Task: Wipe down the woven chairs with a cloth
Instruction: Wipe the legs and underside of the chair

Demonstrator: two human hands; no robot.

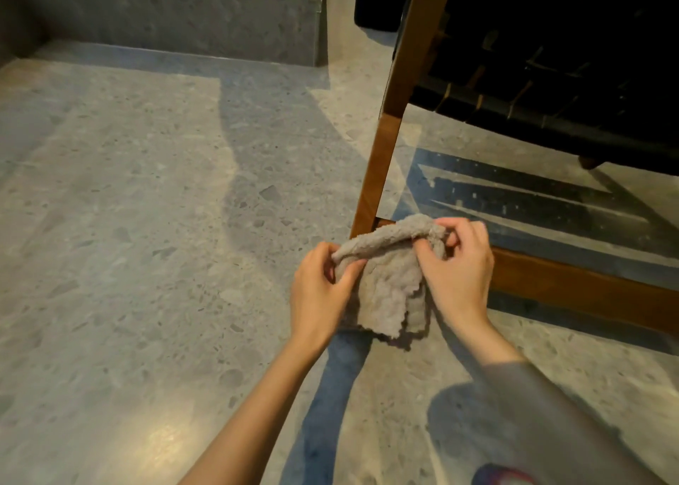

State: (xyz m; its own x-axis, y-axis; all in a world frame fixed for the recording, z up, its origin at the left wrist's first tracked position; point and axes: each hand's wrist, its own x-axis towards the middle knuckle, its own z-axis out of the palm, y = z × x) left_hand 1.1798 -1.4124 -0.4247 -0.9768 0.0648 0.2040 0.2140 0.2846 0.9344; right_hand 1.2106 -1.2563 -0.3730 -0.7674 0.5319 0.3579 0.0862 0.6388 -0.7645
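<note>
Nearest, two forearms reach forward over the speckled stone floor (pixel 128 227), the right one in a grey sleeve (pixel 551 411) and the left one bare. Both hands hold the cloth (pixel 385 290), a fluffy beige rag, just in front of the foot of the chair leg (pixel 378 168). The left hand (pixel 319 286) pinches the cloth's left upper corner between thumb and curled fingers. The right hand (pixel 459 268) grips the bunched upper right edge, fingers curled over it. Between the hands the top edge of the cloth is rolled into a ridge, and the rest hangs down in loose folded layers below the wrists. Whether the cloth touches the chair leg cannot be told; its top edge overlaps the foot of the leg. From that foot a wooden lower rail (pixel 573 286) runs off to the right, behind the right hand. Higher up the slanted chair leg sits the dark woven seat (pixel 532 80), seen from below, its straps crossing. Beyond the leg, to the left, a low grey stone ledge (pixel 183 18) borders the floor.
</note>
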